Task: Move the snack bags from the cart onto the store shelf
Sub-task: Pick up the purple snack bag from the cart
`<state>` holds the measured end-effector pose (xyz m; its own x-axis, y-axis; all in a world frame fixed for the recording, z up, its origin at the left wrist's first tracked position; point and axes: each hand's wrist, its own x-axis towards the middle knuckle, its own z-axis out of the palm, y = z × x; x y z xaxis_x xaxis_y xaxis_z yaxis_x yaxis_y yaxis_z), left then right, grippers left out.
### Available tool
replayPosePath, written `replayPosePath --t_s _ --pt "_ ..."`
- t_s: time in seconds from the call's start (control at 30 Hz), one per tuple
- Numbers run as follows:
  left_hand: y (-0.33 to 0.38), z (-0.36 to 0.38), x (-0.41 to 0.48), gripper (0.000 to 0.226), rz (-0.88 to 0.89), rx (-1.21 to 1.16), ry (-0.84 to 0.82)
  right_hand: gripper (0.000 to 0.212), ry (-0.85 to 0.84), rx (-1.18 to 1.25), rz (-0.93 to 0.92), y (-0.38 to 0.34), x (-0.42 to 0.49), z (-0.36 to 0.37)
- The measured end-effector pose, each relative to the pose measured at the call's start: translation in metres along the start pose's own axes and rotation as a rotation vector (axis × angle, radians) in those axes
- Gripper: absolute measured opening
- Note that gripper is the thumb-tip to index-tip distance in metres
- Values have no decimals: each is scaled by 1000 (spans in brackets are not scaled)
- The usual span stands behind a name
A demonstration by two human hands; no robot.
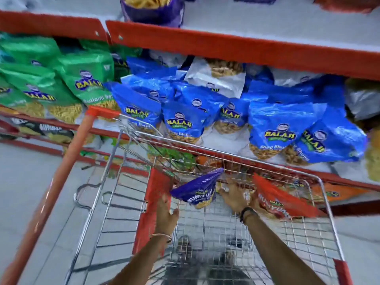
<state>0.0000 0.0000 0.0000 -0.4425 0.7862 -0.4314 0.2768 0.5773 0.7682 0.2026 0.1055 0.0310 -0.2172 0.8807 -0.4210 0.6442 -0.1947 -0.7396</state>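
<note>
Nearest the camera, two forearms reach into the wire cart (320,202). The left hand (166,212) is spread wide, touching nothing I can make out. At its one o'clock hangs a purple snack bag (197,190); blur hides whether the right hand (234,194), just beside it, grips it. A red snack bag (281,202) leans at the right hand's three o'clock. This looks like the pick-up step. Next, a firm pinch, then a lift towards twelve o'clock, onto the store shelf (226,138) among the blue bags (273,130).
</note>
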Motion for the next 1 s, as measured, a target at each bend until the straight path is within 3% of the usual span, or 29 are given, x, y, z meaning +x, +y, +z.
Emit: replayPosePath --t_s 0.07,0.2,0.43,0.5,0.57,0.67,0.77,0.87,1.0 --pt "-9 9 14 55 -89 -128 -77 52 -24 148 63 1 14 3" --pt "-19 32 40 50 -183 -242 -141 55 -47 131 33 18 36 15" --pt "-18 48 54 22 -102 -284 -16 16 73 93 125 31 45 22" --pt "-14 46 54 4 -69 -262 3 21 98 133 86 27 39 20" --pt "-9 41 52 18 -52 -222 -6 42 116 191 57 31 31 18" --pt "12 29 46 25 -51 -211 -47 23 164 138 82 23 10 10" --pt "61 12 29 18 -33 -335 -79 21 230 189 56 7 -18 -6" --pt "90 -11 17 42 8 -407 -33 15 308 232 -11 -17 -48 -28" --pt "149 -40 -19 29 107 -404 -36 21 444 391 -125 -57 -84 -61"
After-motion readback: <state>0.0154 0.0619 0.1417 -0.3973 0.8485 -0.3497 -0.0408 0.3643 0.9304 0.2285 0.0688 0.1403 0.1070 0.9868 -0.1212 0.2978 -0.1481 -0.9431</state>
